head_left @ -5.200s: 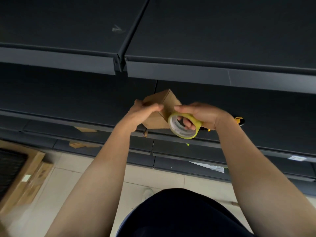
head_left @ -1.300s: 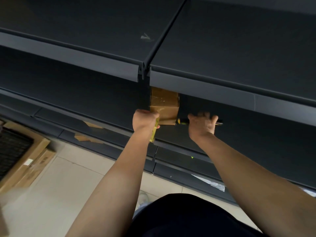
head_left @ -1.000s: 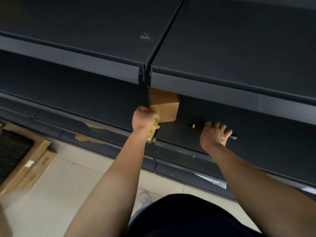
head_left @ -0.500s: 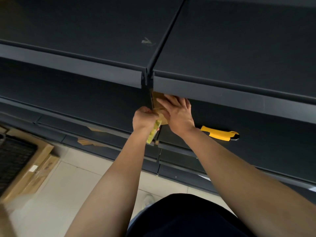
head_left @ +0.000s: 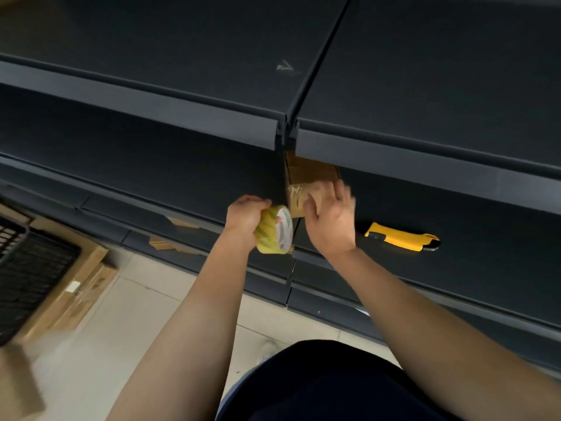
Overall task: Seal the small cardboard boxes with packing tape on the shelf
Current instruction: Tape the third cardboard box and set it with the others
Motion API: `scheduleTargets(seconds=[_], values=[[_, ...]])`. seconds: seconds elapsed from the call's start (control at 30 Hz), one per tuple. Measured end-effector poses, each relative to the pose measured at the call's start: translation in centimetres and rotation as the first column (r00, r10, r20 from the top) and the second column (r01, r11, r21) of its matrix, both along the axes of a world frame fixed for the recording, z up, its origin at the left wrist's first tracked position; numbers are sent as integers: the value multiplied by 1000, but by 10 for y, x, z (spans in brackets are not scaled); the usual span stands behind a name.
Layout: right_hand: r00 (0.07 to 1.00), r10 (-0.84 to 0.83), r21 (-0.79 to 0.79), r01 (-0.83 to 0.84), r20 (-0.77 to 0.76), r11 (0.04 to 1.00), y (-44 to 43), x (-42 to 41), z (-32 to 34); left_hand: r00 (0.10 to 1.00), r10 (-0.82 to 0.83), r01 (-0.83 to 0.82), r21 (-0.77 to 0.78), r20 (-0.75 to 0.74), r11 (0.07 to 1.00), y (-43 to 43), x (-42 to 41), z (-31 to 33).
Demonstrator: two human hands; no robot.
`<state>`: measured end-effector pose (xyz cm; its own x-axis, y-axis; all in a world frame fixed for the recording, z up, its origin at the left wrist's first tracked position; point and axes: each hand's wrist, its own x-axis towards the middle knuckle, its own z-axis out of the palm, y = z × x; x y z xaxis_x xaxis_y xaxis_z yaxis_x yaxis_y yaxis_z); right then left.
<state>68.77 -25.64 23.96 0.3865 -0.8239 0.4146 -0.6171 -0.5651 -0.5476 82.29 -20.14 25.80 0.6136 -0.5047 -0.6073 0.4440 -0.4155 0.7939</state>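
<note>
Dark metal shelf carries the small cardboard box. The box sits near the shelf's front edge, its top tucked under the lip of the tier above. Flat cartons lie on the floor, well down-left of the box.

Right hand is on the box's front face and blurred. Its fingers look straight and spread: grip released, pressing rather than holding. Left hand is just left of and below the box, grip clenched round the yellow packing tape roll. The roll is just beside the box's lower left corner.

A shiny tape strip shows on the box's front-left edge; can't tell if it joins the roll. A yellow utility knife lies right of the box, apart and untouched. Cardboard scraps lie on a lower tier, left of the box.

Step, as judged: rubbing down a laid strip on this box. If the strip is uncut, the next move is probably severing it. That calls for the roll held taut and the right hand freed for the knife.
</note>
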Motion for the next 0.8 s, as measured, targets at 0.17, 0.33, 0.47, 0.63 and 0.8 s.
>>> scheduleTargets(seconds=[0.17,0.33,0.47,0.63,0.8], values=[[993,90,848,-109,73,518,25,-5,8,986,35,-49,-87,-161,995,-3,-29,0],[981,-107,857,-86,162,508,24,-20,2,995,-99,98,-89,-11,991,-7,-61,-2],[964,-221,870,-23,150,492,21,-37,-1,984,-158,148,-112,-80,983,-11,-82,-7],[939,-322,835,78,122,545,24,-61,-7,972,-105,89,-84,-212,992,-16,-107,-8],[929,-358,792,146,97,593,33,-82,-14,941,-101,132,76,-323,988,-23,-129,-5]])
